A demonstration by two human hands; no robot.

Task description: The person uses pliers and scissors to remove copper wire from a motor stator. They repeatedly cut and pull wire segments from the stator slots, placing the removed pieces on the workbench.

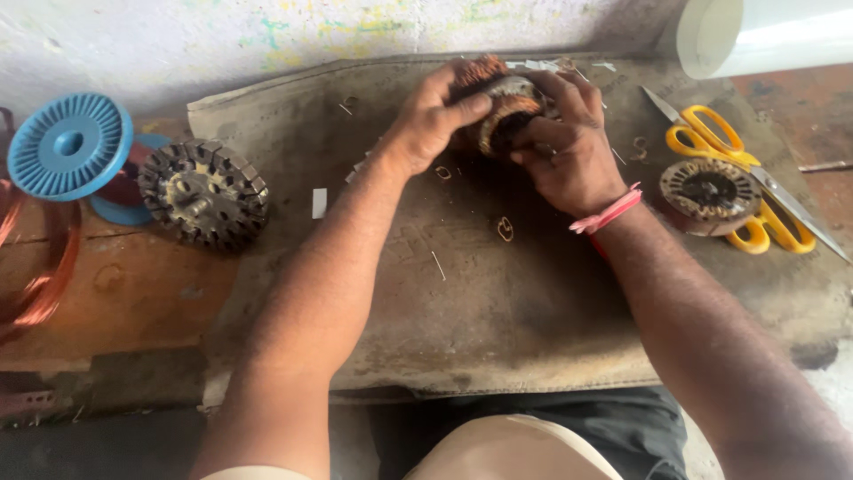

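The scissors [745, 182] have yellow handles and grey blades. The spool [71, 147] is bright blue, and the wire [35, 267] beside it is copper orange. The mat [498, 293] is dull brown-grey with dark stains. The wall [267, 36] is whitish with faint green and yellow marks. The wrist band [609, 213] is pink. The coil [506, 102] between the hands is copper and grey. The pipe [764, 34] is white. The round metal core [206, 193] is dark grey with a pattern of slots around its edge.
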